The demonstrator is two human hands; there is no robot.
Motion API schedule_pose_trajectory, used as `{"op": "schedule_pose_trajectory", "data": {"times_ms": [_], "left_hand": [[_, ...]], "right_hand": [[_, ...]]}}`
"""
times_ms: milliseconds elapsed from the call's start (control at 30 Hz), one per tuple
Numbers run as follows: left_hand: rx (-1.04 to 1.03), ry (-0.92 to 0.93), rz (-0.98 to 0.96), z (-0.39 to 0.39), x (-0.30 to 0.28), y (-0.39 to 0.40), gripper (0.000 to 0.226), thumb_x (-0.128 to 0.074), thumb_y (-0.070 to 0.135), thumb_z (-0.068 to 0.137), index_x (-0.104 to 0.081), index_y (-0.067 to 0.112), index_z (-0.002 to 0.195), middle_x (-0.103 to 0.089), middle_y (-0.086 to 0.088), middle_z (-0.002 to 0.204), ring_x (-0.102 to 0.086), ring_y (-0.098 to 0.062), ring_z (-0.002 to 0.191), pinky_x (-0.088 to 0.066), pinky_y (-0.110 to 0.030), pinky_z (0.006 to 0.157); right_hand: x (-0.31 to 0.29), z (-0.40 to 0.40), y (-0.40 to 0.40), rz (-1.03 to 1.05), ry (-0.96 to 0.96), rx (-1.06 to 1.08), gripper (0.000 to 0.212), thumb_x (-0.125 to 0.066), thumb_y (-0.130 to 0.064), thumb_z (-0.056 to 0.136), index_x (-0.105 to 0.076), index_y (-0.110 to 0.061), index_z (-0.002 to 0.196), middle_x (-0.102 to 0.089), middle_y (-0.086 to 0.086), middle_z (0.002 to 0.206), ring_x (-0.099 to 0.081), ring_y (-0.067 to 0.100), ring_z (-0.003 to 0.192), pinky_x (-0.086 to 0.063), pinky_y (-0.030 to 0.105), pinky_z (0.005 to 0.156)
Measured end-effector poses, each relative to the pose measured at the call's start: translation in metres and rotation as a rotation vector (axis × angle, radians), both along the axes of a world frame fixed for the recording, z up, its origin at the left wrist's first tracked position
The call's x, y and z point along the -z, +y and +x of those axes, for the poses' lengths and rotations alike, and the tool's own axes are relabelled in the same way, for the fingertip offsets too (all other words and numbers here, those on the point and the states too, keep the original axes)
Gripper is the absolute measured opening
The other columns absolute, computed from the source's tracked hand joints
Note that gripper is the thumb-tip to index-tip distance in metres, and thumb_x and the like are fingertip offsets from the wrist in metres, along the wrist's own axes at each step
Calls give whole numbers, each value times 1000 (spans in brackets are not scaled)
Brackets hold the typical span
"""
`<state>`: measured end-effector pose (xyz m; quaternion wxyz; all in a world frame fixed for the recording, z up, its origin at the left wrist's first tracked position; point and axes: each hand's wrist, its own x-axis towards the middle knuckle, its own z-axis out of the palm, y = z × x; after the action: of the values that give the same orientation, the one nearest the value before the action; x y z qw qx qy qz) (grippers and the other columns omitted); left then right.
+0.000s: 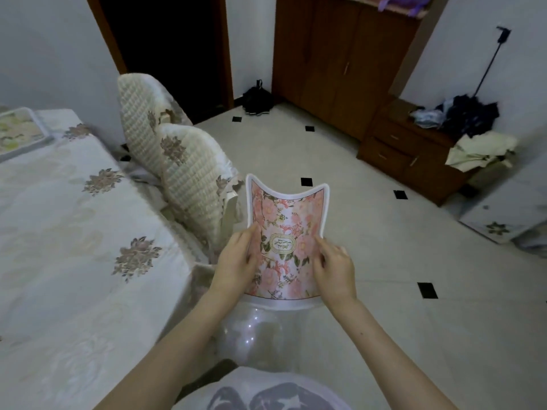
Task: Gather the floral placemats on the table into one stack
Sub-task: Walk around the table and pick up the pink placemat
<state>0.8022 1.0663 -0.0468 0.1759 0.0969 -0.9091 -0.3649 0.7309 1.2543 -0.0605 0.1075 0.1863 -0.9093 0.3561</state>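
A pink floral placemat (284, 220) with a white border and an oval label in its middle is held in the air in front of me, bowed so its long sides curl up. My left hand (236, 261) grips its left edge and my right hand (334, 267) grips its right edge. A second placemat (20, 133), with green and cream flowers, lies flat at the far left corner of the table (74, 232), which has a white floral cloth over it.
Two chairs with quilted cream covers (189, 179) stand against the table's right side. A clear balloon (251, 332) sits below the held placemat. A wooden wardrobe (340, 60) and a drawer unit (408, 146) with clothes on it stand at the back right on the tiled floor.
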Motion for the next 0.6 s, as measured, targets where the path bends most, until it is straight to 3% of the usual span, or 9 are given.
{"op": "schedule_pose_trajectory", "data": {"times_ms": [167,333,500,600], "left_hand": [[50,-29,-16,-61,6,15,52,-51,-1,84,-43,10,135,-56,-11,117,-54,-22,105,-31,-10,81],[113,-56,13,-130,20,8,57,-50,-6,80,-43,9,135,-55,-9,117,-52,-17,107,-29,-7,84],[132,-71,34,-228,30,-18,54,-49,-9,80,-46,6,132,-56,-13,122,-54,-24,112,-26,-3,87],[132,-84,56,-290,27,-41,61,-48,-14,75,-45,4,133,-54,-15,126,-53,-27,115,-26,-4,89]], "right_hand": [[6,-48,20,1,-23,70,28,-54,0,86,-63,-15,109,-63,-1,70,-40,16,67,-33,24,61],[16,-110,14,25,-64,129,27,-52,-1,87,-64,-16,106,-49,-12,65,-40,16,69,-30,22,61],[24,-200,-10,48,-86,146,24,-51,-2,88,-64,-11,107,-57,-4,68,-40,18,71,-34,26,61],[17,-259,-33,51,-100,148,24,-49,-2,89,-64,-13,104,-61,-2,71,-42,20,72,-28,23,60]]}}
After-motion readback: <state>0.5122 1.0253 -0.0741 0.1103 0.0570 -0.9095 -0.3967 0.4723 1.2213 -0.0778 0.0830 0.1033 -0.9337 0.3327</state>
